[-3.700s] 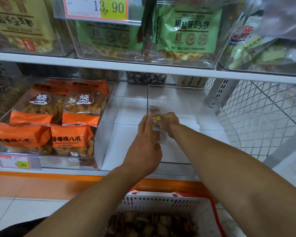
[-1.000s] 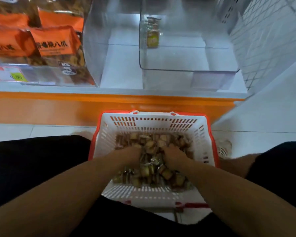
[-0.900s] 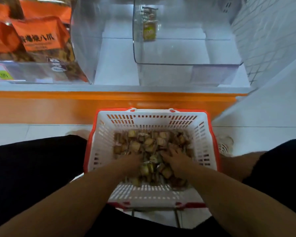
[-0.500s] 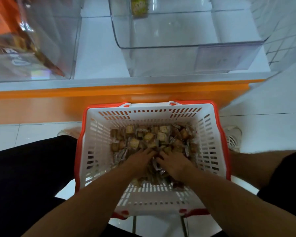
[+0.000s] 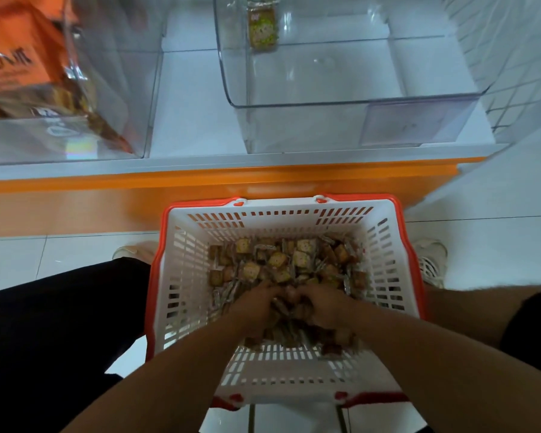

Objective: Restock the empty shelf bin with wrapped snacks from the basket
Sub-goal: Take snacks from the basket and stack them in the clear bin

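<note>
Almost nothing is reading clearly for you here. On the orange packet [image 5: 22,48], sitting in the clear case left of the shelf bin [image 5: 350,101], large dark characters are showing at the packet's left edge, but they are blurring and cut off, so you cannot make them out. A white oval mark lower on that packet is smeared too. The single wrapped snack [image 5: 262,32] standing at the back of the shelf bin is showing a yellow-green printed panel with no legible lettering. The tag holder [image 5: 409,125] on the bin's front wall is looking blank.
</note>
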